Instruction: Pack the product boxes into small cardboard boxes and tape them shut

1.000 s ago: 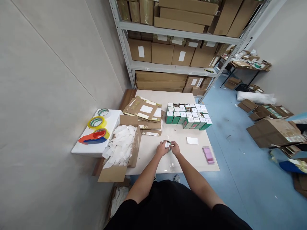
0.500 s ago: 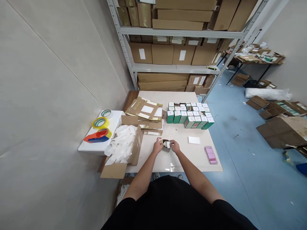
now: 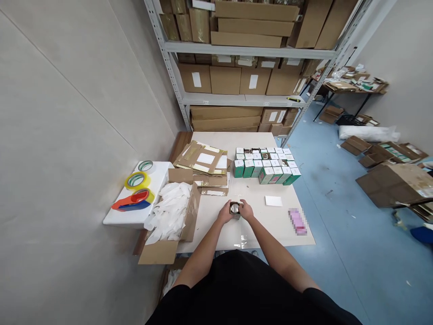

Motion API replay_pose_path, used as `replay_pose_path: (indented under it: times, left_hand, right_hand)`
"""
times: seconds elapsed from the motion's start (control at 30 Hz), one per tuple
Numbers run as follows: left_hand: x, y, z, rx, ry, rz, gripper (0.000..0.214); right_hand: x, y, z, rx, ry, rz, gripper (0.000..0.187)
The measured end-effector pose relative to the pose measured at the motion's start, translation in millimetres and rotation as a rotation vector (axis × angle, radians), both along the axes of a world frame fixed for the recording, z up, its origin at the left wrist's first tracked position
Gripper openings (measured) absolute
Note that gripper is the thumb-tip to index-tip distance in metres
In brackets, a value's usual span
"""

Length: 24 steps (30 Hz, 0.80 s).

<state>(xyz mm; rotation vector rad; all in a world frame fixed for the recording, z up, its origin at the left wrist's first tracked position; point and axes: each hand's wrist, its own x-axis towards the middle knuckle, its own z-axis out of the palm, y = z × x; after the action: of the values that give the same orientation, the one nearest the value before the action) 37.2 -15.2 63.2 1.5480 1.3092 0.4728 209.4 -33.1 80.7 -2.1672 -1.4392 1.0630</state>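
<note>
You're holding the small box (image 3: 236, 216) over the table (image 3: 219, 237), your left hand (image 3: 224, 212) curling round one side, your right hand (image 3: 246, 210) gripping the other, neither spreading wide. Its top is standing open, not yet closed, and something pale and shiny is sitting inside (too small to name). Beyond, green-and-white boxes (image 3: 257, 168) are standing in rows, mostly closed, a few showing dark openings. Leftward, a carton (image 3: 191, 212) is brimming with crumpled white material (image 3: 172, 205).
</note>
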Motion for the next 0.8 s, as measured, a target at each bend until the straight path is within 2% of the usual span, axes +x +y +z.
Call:
replay_pose_path:
  times: [0.13, 0.2, 0.27, 0.37, 0.47, 0.6, 0.8]
  left_hand:
    - [-3.3, 0.6, 4.2, -0.018, 0.054, -0.057, 0.092]
    - [-3.1, -1.1, 6.5, -0.006, 0.045, -0.062, 0.086]
    - [-1.9, -4.1, 7.5, 0.012, 0.036, -0.052, 0.083]
    - [0.7, -9.2, 5.3, 0.027, 0.033, -0.027, 0.079]
    - [2.9, -13.3, 0.3, 0.041, 0.029, 0.003, 0.079]
    - [4.2, -15.5, -5.5, 0.059, 0.003, 0.015, 0.079]
    - [3.2, -16.8, -7.8, 0.066, -0.050, 0.017, 0.077]
  right_hand:
    - [17.7, -9.0, -12.9, 0.001, 0.172, -0.131, 0.056]
    - [20.8, -15.1, -17.2, 0.070, 0.171, -0.204, 0.062]
    - [19.7, -18.3, -16.9, 0.193, 0.146, -0.234, 0.055]
    - [15.0, -15.2, -8.0, 0.302, 0.094, -0.129, 0.036]
    - [10.2, -7.7, 4.8, 0.207, -0.046, 0.059, 0.024]
    - [1.7, -3.0, 16.4, 0.046, -0.229, 0.197, 0.039]
    - [-11.5, 0.7, 23.0, -0.036, -0.297, 0.215, 0.055]
